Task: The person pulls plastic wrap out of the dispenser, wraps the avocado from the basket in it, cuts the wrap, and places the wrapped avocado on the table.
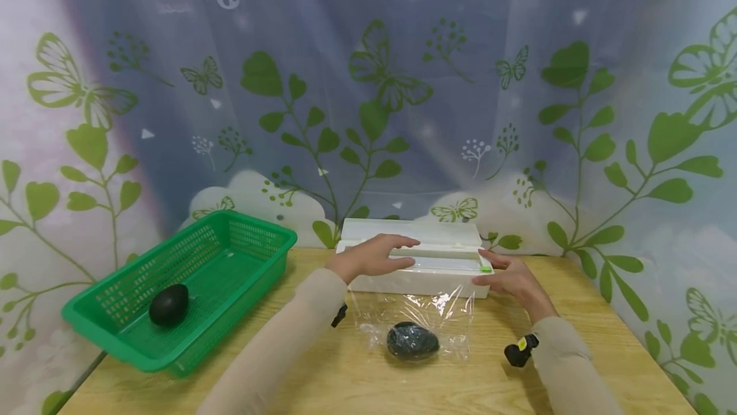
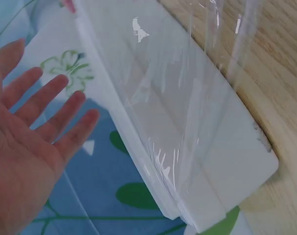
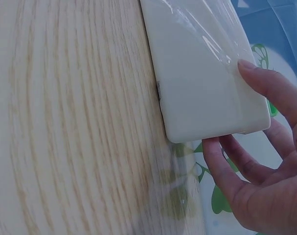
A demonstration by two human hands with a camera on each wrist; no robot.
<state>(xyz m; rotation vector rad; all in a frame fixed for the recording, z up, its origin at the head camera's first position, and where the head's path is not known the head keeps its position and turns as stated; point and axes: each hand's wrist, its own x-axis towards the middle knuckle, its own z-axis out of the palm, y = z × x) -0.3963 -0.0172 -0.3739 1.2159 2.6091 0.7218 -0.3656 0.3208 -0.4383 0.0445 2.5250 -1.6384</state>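
A white cling film dispenser box sits at the table's back with its lid raised. From its front a sheet of clear cling film hangs down onto the table, over a dark avocado. My left hand hovers above the box's opening; in the left wrist view its fingers are spread and hold nothing. At the box's right end, my right hand grips the corner, thumb on the upper front edge and fingers against the end. A green cutter slider lies beside it.
A green plastic basket stands on the left of the wooden table, with another dark avocado inside. Behind the table hangs a curtain printed with leaves and butterflies, close behind the lid.
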